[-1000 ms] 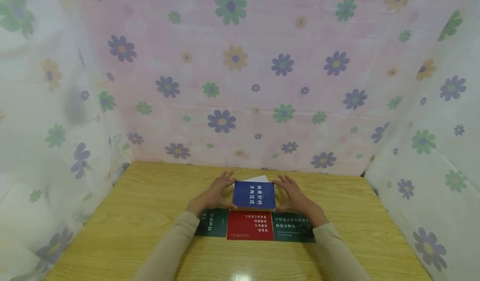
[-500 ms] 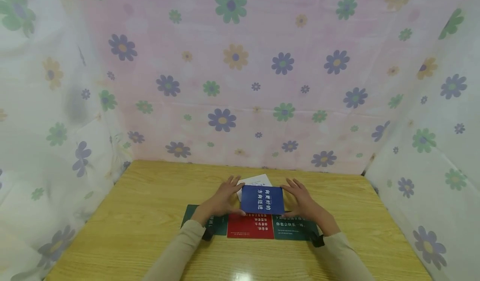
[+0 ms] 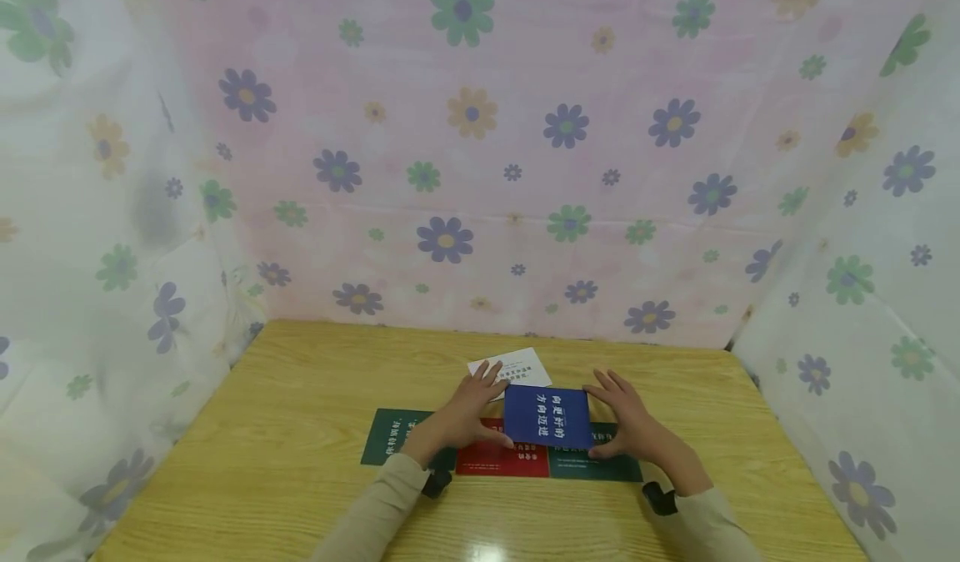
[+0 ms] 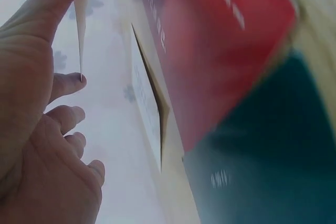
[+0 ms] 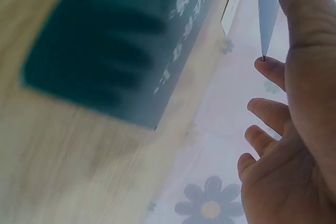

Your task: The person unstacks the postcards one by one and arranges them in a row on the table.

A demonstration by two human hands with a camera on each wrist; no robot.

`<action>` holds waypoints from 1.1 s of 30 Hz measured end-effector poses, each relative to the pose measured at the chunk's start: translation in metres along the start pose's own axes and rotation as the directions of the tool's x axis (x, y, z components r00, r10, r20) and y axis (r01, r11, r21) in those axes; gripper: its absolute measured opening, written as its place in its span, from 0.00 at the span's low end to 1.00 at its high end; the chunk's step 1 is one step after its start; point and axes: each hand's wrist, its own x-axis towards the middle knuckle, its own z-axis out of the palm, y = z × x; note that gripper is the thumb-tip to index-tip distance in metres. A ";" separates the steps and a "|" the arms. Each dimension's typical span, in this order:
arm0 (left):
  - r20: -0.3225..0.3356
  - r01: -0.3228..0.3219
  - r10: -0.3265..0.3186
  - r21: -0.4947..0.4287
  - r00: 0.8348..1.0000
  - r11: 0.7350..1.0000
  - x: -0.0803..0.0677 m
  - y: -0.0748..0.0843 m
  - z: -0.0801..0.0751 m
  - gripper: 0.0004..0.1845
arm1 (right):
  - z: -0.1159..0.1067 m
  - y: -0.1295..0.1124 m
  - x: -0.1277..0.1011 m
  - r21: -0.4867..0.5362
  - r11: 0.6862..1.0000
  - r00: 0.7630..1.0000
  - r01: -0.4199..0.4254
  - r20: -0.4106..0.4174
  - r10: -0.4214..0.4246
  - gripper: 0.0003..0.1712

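Observation:
A blue card (image 3: 547,415) with white print is held off the table, pinched at its left edge by my left hand (image 3: 471,409) and at its right edge by my right hand (image 3: 625,418). It hovers over a row of cards lying flat: a green card (image 3: 393,447) at left, a red card (image 3: 491,459) in the middle, another green card (image 3: 600,467) at right. In the left wrist view the left hand (image 4: 47,87) holds the card's thin edge (image 4: 81,24) above the red card (image 4: 220,40). In the right wrist view the right hand (image 5: 294,103) holds the blue edge (image 5: 266,14) above the green card (image 5: 121,40).
A white card (image 3: 512,365) lies on the wooden table (image 3: 300,395) just beyond the hands. Flowered cloth (image 3: 465,128) walls the table at the back and on both sides. Black wrist straps (image 3: 660,497) show at both cuffs.
Both hands have carried the blue card nearer and to the right, off the white card, which now lies uncovered. The blue card now hangs over the red and right green cards.

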 end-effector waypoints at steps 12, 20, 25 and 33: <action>-0.013 0.008 -0.008 0.012 1.000 1.000 0.003 0.029 0.017 0.55 | -0.009 0.006 -0.028 -0.039 0.999 0.999 -0.028 -0.033 0.027 0.59; -0.014 0.027 -0.026 0.069 1.000 0.997 0.007 0.044 0.032 0.55 | -0.014 0.015 -0.041 -0.030 0.996 0.996 -0.087 -0.008 0.087 0.58; -0.009 0.046 -0.045 0.097 0.999 0.994 0.009 0.054 0.040 0.55 | -0.017 0.021 -0.052 -0.001 0.998 0.997 -0.068 -0.033 0.068 0.58; 0.002 0.029 -0.030 0.159 1.000 0.987 0.016 0.070 0.050 0.55 | -0.023 0.030 -0.069 0.013 0.998 0.997 -0.053 -0.049 0.054 0.58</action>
